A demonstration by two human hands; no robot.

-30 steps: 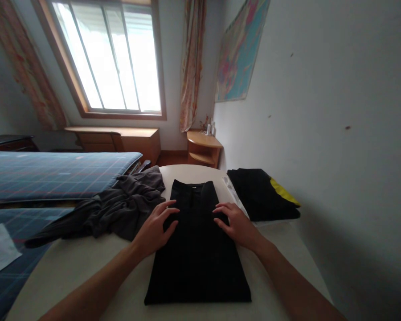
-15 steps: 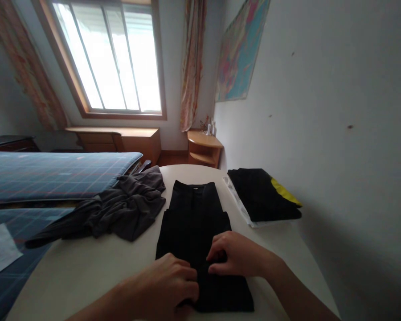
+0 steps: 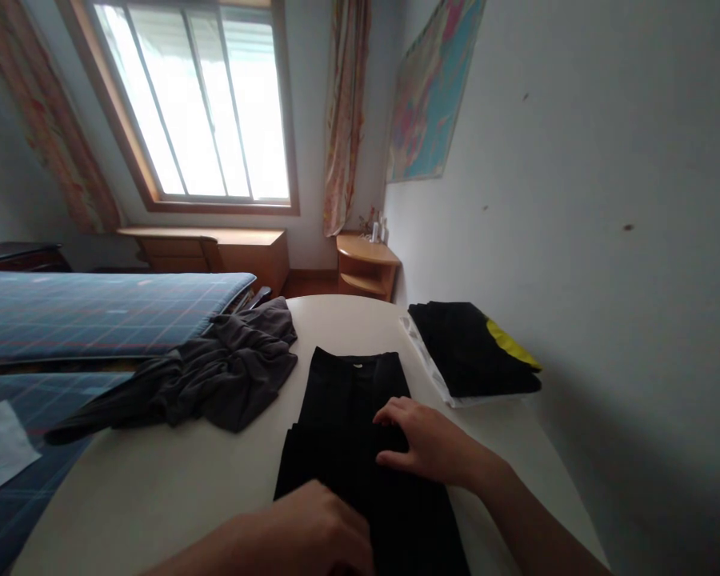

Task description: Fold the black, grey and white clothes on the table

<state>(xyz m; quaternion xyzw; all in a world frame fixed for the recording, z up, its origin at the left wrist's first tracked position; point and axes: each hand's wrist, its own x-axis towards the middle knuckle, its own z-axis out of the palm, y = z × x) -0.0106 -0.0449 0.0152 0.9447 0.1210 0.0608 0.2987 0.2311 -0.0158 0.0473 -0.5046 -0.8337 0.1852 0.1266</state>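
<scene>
A folded black garment (image 3: pixel 348 456) lies lengthwise on the white table, its far edge showing a small pale label. An upper layer is folded over it and ends partway along its length. My left hand (image 3: pixel 318 532) is curled over the garment's near left part, fingers bent and partly hidden at the bottom of the view. Resting on the right side of the fold, my right hand (image 3: pixel 423 440) has thumb and fingers apart, the fingertips touching the cloth.
A crumpled dark grey garment (image 3: pixel 234 372) hangs over the left edge of the round white table (image 3: pixel 174 488). At the right lies a folded black and yellow garment (image 3: pixel 474 348) above white material. A blue plaid mattress (image 3: pixel 108 312) and the wall (image 3: pixel 606 320) flank the table.
The black garment has slid toward me, its near end now leaving the view. My left hand has moved down and slightly right; my right hand's fingers have spread a little.
</scene>
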